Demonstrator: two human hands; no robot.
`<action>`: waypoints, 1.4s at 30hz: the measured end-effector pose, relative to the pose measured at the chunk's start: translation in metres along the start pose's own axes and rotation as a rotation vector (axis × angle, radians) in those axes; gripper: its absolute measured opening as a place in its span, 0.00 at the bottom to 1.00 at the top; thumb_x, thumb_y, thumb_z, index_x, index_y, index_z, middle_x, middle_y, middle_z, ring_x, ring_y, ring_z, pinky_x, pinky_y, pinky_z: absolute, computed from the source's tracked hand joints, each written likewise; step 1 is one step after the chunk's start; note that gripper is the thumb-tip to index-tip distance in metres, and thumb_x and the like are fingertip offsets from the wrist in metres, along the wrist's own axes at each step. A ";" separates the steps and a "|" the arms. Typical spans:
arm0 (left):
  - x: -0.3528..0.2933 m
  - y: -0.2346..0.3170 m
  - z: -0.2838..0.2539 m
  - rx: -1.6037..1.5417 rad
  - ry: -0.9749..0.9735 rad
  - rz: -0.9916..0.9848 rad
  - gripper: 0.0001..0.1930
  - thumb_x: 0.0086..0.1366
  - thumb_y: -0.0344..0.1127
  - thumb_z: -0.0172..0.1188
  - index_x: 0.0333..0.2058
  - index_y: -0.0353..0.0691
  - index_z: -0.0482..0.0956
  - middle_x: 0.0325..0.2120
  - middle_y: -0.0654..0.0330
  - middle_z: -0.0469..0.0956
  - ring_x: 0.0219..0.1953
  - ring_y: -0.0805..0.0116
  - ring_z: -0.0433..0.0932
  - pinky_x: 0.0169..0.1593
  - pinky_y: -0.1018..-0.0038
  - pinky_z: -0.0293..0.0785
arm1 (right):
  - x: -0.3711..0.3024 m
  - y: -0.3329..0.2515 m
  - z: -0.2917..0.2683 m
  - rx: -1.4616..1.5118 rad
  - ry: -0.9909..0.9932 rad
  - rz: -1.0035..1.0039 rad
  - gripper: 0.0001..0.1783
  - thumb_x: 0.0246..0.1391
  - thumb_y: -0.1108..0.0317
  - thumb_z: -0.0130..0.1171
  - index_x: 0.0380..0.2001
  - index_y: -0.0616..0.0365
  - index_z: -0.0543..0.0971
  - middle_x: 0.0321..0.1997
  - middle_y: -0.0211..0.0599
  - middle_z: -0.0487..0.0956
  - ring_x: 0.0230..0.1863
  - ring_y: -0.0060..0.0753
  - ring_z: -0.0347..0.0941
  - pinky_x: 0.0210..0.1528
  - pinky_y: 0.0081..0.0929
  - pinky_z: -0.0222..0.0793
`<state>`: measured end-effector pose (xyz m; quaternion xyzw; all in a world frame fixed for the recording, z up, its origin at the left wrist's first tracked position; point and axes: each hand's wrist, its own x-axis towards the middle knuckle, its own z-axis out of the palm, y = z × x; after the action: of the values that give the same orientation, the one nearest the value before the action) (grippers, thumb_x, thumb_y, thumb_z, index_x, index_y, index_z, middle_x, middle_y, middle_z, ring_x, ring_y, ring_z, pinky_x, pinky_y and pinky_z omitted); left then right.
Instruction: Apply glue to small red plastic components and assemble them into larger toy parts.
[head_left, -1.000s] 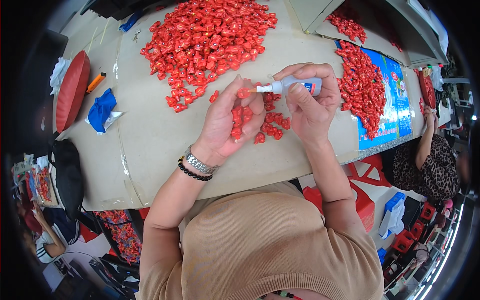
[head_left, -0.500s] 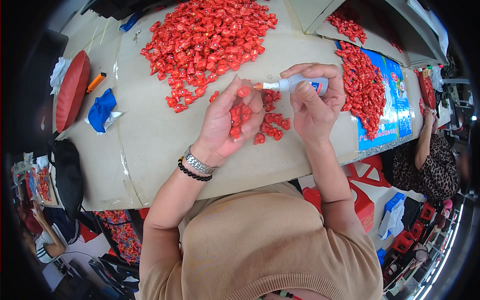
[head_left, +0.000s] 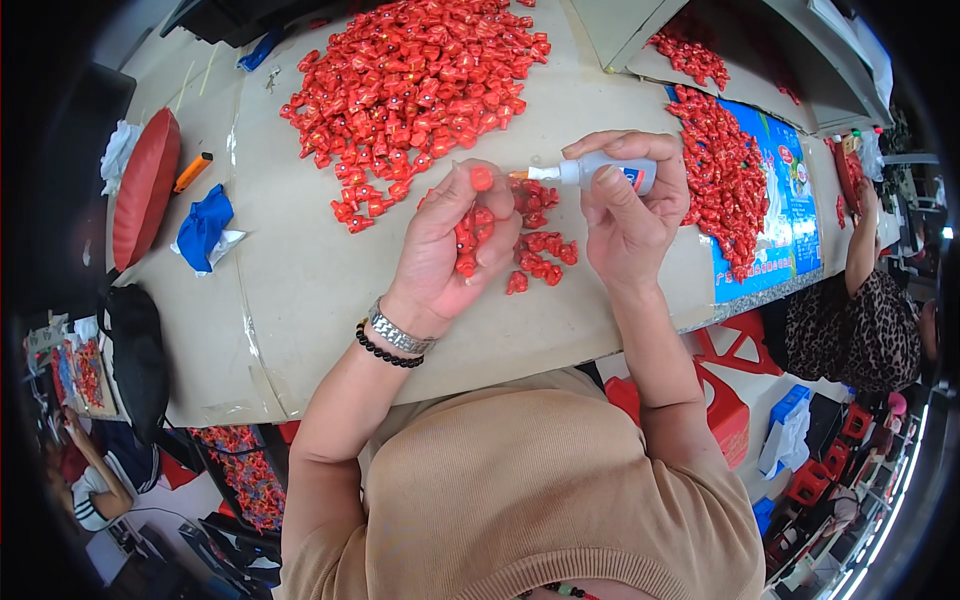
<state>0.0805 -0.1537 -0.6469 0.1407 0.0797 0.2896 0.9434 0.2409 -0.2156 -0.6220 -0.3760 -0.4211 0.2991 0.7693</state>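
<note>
My left hand (head_left: 455, 235) is closed around several small red plastic figures (head_left: 474, 228). One red piece (head_left: 482, 178) is pinched upright between its thumb and forefinger. In my right hand (head_left: 637, 195) lies a small white glue bottle (head_left: 600, 174), held sideways with its orange-tipped nozzle pointing left. That tip sits just right of the pinched piece; whether they touch I cannot tell. Behind and beside my left hand, a few loose red figures (head_left: 545, 245) rest on the table (head_left: 330, 300). Beyond my hands spreads a large heap of the same red figures (head_left: 410, 90).
A second red heap (head_left: 722, 175) covers part of a blue printed sheet (head_left: 790, 220) on the right. To the left are a red oblong tray (head_left: 147, 190), an orange marker (head_left: 193, 172) and a blue cloth (head_left: 205, 225). Co-workers sit at both sides.
The glue bottle's nozzle has drawn slightly back from the pinched piece. My left hand has shifted a little to the left. The co-worker on the right has raised an arm.
</note>
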 end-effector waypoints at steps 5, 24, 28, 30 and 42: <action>0.000 -0.001 0.000 0.009 -0.010 -0.007 0.14 0.72 0.44 0.45 0.34 0.41 0.72 0.26 0.63 0.74 0.15 0.75 0.64 0.14 0.81 0.56 | 0.000 0.000 0.000 -0.008 0.006 0.010 0.09 0.50 0.80 0.55 0.36 0.61 0.70 0.35 0.47 0.79 0.35 0.27 0.76 0.38 0.22 0.73; 0.000 0.001 -0.001 0.026 -0.039 0.015 0.14 0.71 0.44 0.46 0.35 0.41 0.72 0.27 0.63 0.74 0.15 0.74 0.65 0.14 0.82 0.56 | -0.001 0.000 0.001 -0.030 0.010 0.022 0.09 0.50 0.79 0.56 0.36 0.60 0.70 0.35 0.47 0.79 0.34 0.26 0.76 0.35 0.20 0.72; 0.001 0.001 -0.003 0.038 -0.053 0.017 0.14 0.71 0.45 0.46 0.35 0.41 0.72 0.27 0.62 0.73 0.16 0.74 0.65 0.14 0.82 0.56 | -0.001 -0.001 -0.003 0.006 0.059 0.058 0.09 0.51 0.78 0.55 0.37 0.60 0.70 0.35 0.47 0.80 0.29 0.22 0.73 0.28 0.16 0.68; 0.001 0.000 -0.004 0.028 -0.044 0.027 0.14 0.71 0.44 0.45 0.37 0.40 0.72 0.28 0.62 0.72 0.17 0.74 0.64 0.13 0.82 0.57 | 0.002 -0.001 -0.007 0.068 0.081 0.079 0.11 0.52 0.78 0.56 0.39 0.58 0.70 0.37 0.49 0.79 0.26 0.21 0.70 0.26 0.15 0.65; 0.005 0.008 -0.012 -0.091 -0.071 0.045 0.15 0.70 0.43 0.48 0.41 0.37 0.73 0.32 0.60 0.77 0.19 0.77 0.64 0.13 0.84 0.57 | 0.015 -0.019 -0.019 0.113 0.191 0.178 0.23 0.45 0.80 0.64 0.46 0.61 0.70 0.34 0.40 0.77 0.33 0.33 0.76 0.39 0.29 0.74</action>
<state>0.0781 -0.1419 -0.6566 0.1095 0.0296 0.3089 0.9443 0.2674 -0.2202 -0.6064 -0.3947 -0.2935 0.3522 0.7963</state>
